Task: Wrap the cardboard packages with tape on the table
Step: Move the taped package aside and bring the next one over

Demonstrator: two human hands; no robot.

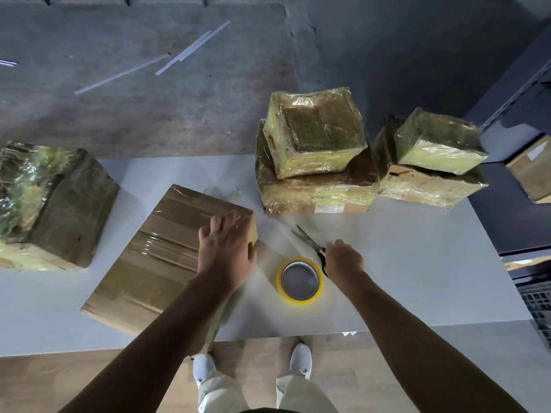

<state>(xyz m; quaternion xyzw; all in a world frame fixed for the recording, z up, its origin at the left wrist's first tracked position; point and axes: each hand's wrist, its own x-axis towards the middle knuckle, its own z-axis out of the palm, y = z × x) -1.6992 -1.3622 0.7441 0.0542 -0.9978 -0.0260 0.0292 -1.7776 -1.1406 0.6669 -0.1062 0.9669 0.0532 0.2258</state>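
A flat cardboard package point(155, 257) lies angled on the white table point(417, 278), with clear tape bands across it. My left hand point(228, 242) rests flat on its right corner, fingers spread. A strip of clear tape stretches from that corner to the yellow tape roll point(299, 281), which lies flat just right of the package. My right hand point(344, 257) grips the black handles of a pair of scissors point(310, 242); the blades are parted and point up-left toward the tape strip.
Two stacks of tape-wrapped boxes stand at the table's far side point(316, 150) and far right point(432, 159). Another wrapped box point(47, 204) sits at the left edge. A dark shelf unit with a box point(530, 171) is at the right.
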